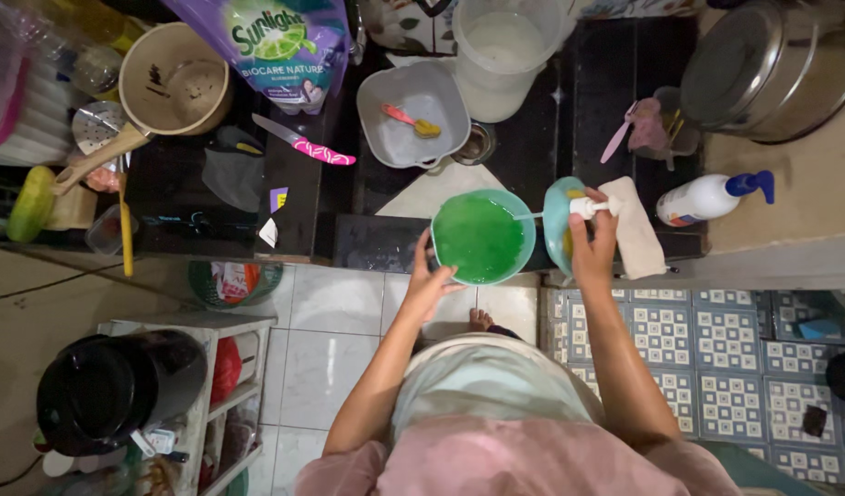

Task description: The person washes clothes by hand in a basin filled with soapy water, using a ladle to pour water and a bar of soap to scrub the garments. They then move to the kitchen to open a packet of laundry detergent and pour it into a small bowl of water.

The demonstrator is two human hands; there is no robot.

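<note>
Glossy green plastic bowl (482,237), smooth white plastic pump bottle (707,197), shiny metal pot (776,64), matt cream cloth (634,230), grey plastic tub (413,115), glazed floor tiles (331,321).

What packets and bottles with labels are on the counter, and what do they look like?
Soap pouch: back of the counter, left of the grey tub; soft bag, purple and green with white print.
Spray bottle: lying on the pale counter at the right; white body, blue trigger, small coloured label.
Pump bottle: in the right hand at the counter's front edge, beside the green bowl; small, white, label too small to tell.
</note>
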